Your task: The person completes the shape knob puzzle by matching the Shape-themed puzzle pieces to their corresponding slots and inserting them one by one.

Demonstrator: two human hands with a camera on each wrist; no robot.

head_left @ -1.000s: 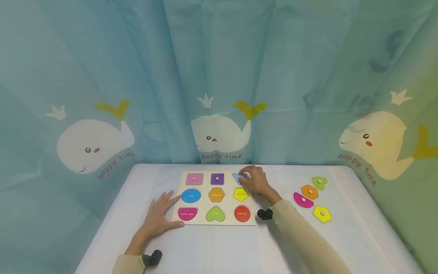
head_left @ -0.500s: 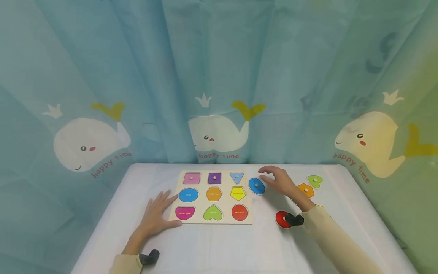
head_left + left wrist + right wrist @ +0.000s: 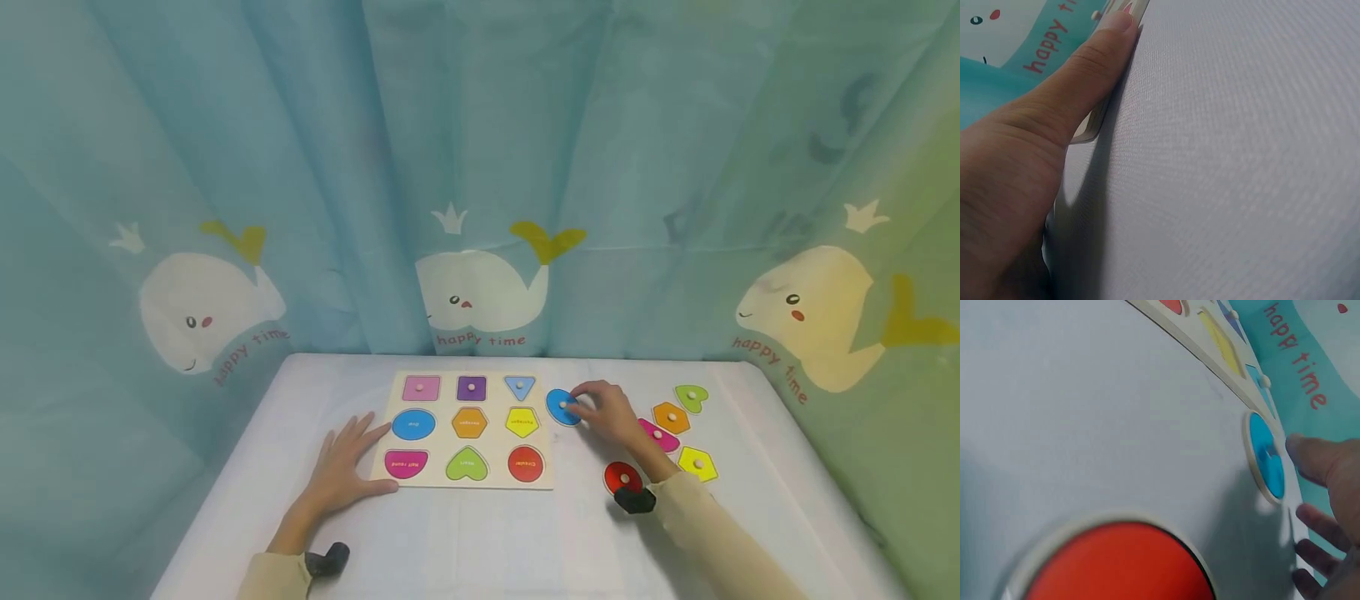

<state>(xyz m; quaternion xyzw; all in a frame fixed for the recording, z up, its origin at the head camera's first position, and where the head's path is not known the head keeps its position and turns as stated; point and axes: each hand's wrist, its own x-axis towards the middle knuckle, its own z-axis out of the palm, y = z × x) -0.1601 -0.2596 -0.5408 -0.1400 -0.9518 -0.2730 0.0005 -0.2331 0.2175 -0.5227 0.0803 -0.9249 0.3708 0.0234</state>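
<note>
My left hand [image 3: 341,467] rests at the left side of a wooden shape-puzzle board [image 3: 442,483], fingers spread and thumb along its near corner. In the left wrist view the thumb [image 3: 1094,62] lies along the board's edge. Just right of the board lies a blue oval puzzle piece [image 3: 557,407] with a small knob. My right hand [image 3: 611,412] hovers over it, thumb and fingers parted around the knob. The right wrist view has the thumb close to the knob of the oval piece [image 3: 1264,453], the other fingers apart from it.
A pink square [image 3: 412,390], a purple square [image 3: 471,396] and a blue triangle [image 3: 520,395] fill the board's far row. A red circle piece [image 3: 618,473] lies under the right wrist camera. Green heart [image 3: 691,394], orange hexagon [image 3: 663,415], magenta half-round [image 3: 654,430] and yellow pentagon [image 3: 693,472] lie rightward.
My right hand has let go of the blue triangle, now lying in its slot, and moved right, then lowered to the blue oval piece. The left hand stays at the board.
</note>
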